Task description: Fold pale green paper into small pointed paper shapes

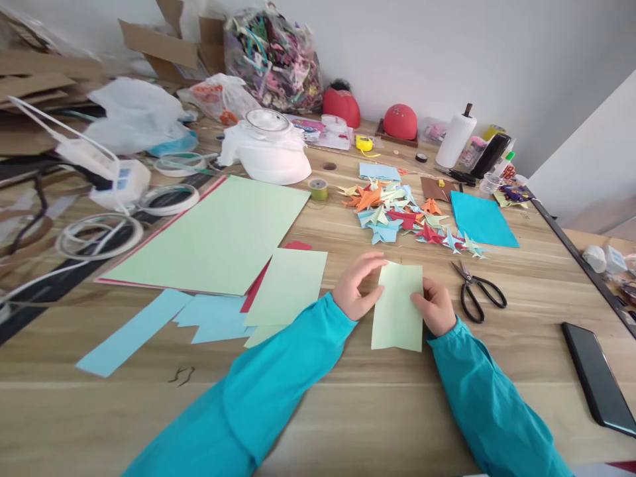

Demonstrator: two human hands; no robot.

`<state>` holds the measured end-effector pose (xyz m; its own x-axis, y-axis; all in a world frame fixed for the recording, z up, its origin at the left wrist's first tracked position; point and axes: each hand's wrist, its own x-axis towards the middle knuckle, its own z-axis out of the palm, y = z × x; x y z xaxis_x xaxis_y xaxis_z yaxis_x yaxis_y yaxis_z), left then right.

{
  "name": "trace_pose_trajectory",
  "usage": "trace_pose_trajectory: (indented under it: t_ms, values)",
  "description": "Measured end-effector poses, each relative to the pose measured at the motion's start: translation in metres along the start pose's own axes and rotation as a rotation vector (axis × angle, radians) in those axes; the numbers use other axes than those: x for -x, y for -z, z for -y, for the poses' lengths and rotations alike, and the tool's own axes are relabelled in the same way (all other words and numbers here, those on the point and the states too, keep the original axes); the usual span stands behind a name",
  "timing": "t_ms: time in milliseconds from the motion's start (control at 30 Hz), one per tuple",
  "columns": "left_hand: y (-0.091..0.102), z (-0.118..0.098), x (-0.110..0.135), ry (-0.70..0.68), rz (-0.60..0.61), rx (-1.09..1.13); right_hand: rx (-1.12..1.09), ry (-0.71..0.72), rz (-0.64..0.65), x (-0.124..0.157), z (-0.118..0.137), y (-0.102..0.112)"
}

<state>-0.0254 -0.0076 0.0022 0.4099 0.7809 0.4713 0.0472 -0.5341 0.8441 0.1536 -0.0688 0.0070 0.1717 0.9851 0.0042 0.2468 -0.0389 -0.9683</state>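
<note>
A small pale green sheet of paper (397, 315) is held upright between my hands, with a faint crease down its middle. My left hand (356, 286) pinches its left edge, thumb in front and fingers at the top corner. On the right edge, my right hand (435, 305) grips with the thumb in front; its other fingers are partly hidden behind. Black-handled scissors (474, 291) lie slightly open to the right of my right hand. Beyond the sheet is a pile of folded paper cranes (392, 212) in orange, red, blue and pale green.
Left of my hands lie pale green pieces (293, 281), blue paper strips (134, 334) and a large green sheet stack (218, 232). A turquoise cloth-like square (484, 218) sits at the right, a phone (599, 374) near the right edge. White cable coils (99, 235) occupy the far left.
</note>
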Motion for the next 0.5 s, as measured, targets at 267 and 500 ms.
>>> trace_pose_trajectory:
  t_ms: [267, 500]
  values:
    - [-0.008, 0.023, 0.004, -0.459, 0.266, -0.58, 0.574, 0.043, -0.129, -0.002, 0.0, 0.004]
    - [-0.018, 0.033, 0.008, -0.427, 0.368, -0.711, 0.605, 0.019, -0.161, -0.004, -0.001, 0.009]
